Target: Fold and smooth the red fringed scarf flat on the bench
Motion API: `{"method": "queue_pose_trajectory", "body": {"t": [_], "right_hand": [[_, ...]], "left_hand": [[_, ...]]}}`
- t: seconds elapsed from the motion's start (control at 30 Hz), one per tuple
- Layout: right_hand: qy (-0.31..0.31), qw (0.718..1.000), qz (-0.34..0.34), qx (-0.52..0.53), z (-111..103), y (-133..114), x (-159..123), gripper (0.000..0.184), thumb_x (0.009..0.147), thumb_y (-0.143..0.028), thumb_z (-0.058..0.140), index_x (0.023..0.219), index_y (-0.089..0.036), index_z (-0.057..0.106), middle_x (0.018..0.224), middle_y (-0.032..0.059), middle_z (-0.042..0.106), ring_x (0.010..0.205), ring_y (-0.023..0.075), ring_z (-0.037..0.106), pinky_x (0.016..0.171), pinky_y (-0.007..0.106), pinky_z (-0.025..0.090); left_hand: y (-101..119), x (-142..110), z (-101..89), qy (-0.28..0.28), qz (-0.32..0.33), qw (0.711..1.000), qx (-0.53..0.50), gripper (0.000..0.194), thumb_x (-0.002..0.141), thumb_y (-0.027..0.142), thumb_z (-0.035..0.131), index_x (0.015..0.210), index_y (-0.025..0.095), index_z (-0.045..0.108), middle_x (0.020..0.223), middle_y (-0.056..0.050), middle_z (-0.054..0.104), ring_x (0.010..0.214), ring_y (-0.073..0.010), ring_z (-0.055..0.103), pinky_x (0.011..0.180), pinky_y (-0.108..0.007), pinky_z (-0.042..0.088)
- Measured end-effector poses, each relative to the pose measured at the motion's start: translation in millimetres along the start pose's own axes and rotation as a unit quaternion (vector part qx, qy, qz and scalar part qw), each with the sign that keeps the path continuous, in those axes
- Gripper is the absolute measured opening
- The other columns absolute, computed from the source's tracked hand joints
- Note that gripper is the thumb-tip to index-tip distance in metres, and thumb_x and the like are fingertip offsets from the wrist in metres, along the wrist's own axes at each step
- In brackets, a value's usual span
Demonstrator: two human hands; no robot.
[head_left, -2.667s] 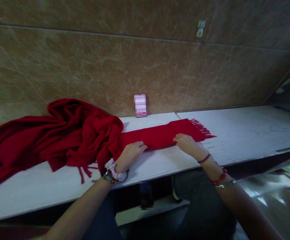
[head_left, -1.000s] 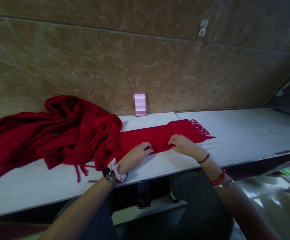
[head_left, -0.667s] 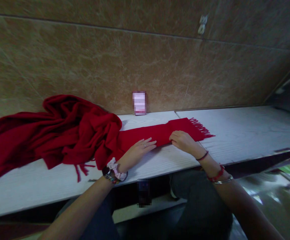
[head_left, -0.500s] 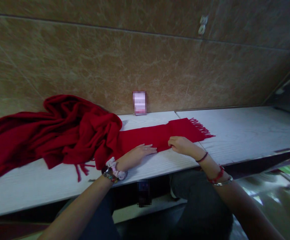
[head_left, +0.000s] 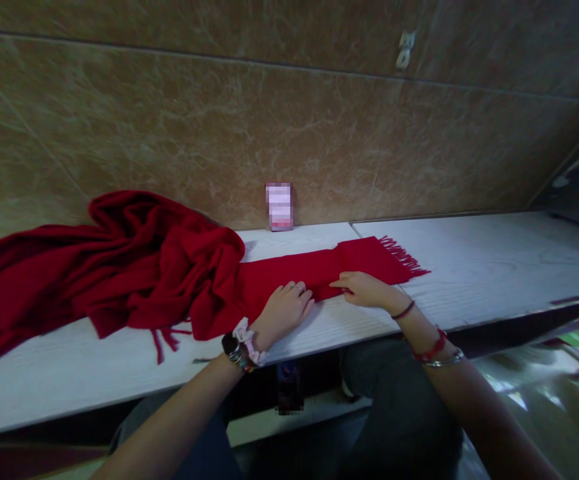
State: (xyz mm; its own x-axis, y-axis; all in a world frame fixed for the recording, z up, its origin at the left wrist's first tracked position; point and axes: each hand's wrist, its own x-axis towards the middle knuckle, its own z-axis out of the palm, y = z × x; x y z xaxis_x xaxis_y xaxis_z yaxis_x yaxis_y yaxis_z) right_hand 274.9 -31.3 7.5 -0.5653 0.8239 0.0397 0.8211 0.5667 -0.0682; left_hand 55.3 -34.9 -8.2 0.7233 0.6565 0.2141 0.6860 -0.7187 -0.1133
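A long red scarf (head_left: 289, 267) lies on a white wood-grain bench top. Its right stretch is folded into a narrow strip, ending in a fringe on the right; the left part is a loose, rumpled heap. My left hand (head_left: 284, 310) rests on the strip's near edge, fingers bent and closed on the cloth. Just to its right, my right hand (head_left: 366, 291) is at the same edge, its index finger stretched leftward over the fabric and its other fingers curled in against the edge. Cloth under both palms is hidden.
A small card or phone, blurred out (head_left: 279, 207), leans against the brown tiled wall (head_left: 194, 133) behind the bench top (head_left: 469, 260). White hooks (head_left: 406, 50) are fixed higher up. My legs are below the front edge, with another blurred dark object (head_left: 290, 390) between them.
My left hand has shifted slightly right and its fingers, flat before, have bent in. My right index finger has stretched out to the left. The scarf lies almost the same.
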Motion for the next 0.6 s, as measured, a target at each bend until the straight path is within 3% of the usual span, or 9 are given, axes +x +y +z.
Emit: {"method": "queue_pose_trajectory", "body": {"t": [0.13, 0.23, 0.33, 0.43, 0.6], "right_hand": [[-0.003, 1.000, 0.006, 0.009, -2, -1, 0, 0.044, 0.077, -0.010, 0.045, 0.120, -0.014, 0.055, 0.101, 0.0117, 0.063, 0.091, 0.0189, 0.057, 0.080, 0.030, 0.043], [-0.006, 1.000, 0.011, 0.019, -3, 0, 1, 0.042, 0.080, -0.015, 0.046, 0.120, -0.013, 0.055, 0.094, 0.0100, 0.065, 0.084, 0.0177, 0.059, 0.075, 0.029, 0.044], [0.000, 1.000, 0.016, 0.023, 0, 1, 6, 0.038, 0.085, -0.022, 0.042, 0.118, -0.013, 0.056, 0.104, 0.0116, 0.065, 0.093, 0.0192, 0.059, 0.080, 0.030, 0.044], [0.008, 0.999, 0.036, 0.022, 4, 2, 12, 0.037, 0.088, -0.023, 0.035, 0.116, -0.014, 0.058, 0.113, 0.0106, 0.062, 0.104, 0.0197, 0.056, 0.089, 0.031, 0.042], [0.020, 0.996, 0.090, 0.005, 7, -3, 20, 0.039, 0.087, -0.018, 0.034, 0.119, -0.011, 0.056, 0.112, 0.0117, 0.063, 0.100, 0.0220, 0.059, 0.088, 0.032, 0.043]], "left_hand": [[-1, 0, 2.5, -0.007, -0.006, 1.000, 0.019, 0.021, 0.088, 0.013, 0.039, 0.095, 0.013, 0.058, 0.097, -0.009, 0.058, 0.094, -0.0222, 0.053, 0.078, -0.036, 0.045], [-3, 1, 2.3, -0.012, 0.047, 0.999, -0.020, 0.021, 0.087, 0.009, 0.040, 0.100, 0.015, 0.056, 0.104, -0.007, 0.058, 0.097, -0.0188, 0.052, 0.082, -0.032, 0.044], [-6, 2, 3.6, -0.018, 0.070, 0.996, -0.048, 0.027, 0.088, 0.009, 0.038, 0.109, 0.019, 0.053, 0.114, -0.004, 0.056, 0.102, -0.0162, 0.051, 0.086, -0.030, 0.042], [-9, 1, 6.4, -0.019, 0.017, 1.000, -0.018, 0.032, 0.089, 0.011, 0.036, 0.116, 0.020, 0.050, 0.121, -0.004, 0.054, 0.106, -0.0190, 0.050, 0.085, -0.034, 0.042], [-7, -6, 5.3, -0.004, -0.063, 0.997, 0.036, 0.034, 0.089, 0.028, 0.036, 0.121, 0.023, 0.050, 0.122, -0.007, 0.052, 0.104, -0.0250, 0.049, 0.080, -0.039, 0.043]]}}
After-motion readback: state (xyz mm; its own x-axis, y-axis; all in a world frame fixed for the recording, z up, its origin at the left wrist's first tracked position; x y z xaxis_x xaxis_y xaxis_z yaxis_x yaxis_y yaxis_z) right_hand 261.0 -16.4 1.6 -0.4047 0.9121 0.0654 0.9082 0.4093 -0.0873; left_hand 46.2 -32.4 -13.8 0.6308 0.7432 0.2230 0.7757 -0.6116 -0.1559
